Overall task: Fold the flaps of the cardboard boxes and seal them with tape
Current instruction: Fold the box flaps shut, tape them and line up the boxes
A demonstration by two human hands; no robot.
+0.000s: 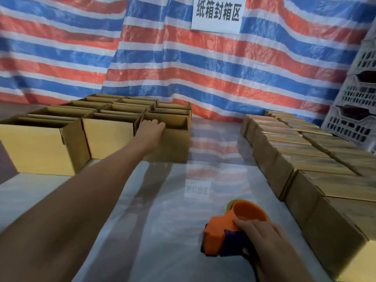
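Several open cardboard boxes [107, 135] stand in rows at the far left of the table. My left hand [151, 129] reaches out to the nearest right-hand open box [173, 147], its fingers hooked over the box's near top edge. My right hand [262, 239] holds an orange and blue tape dispenser [225, 235] that rests on the table near the front. Rows of closed, taped boxes [317, 171] line the right side.
The shiny plastic-covered table [162, 200] lies between the two groups of boxes. A red, white and blue striped tarp [223, 68] with a white paper sign [218, 14] hangs behind. Stacked white plastic crates [358, 110] stand at the far right.
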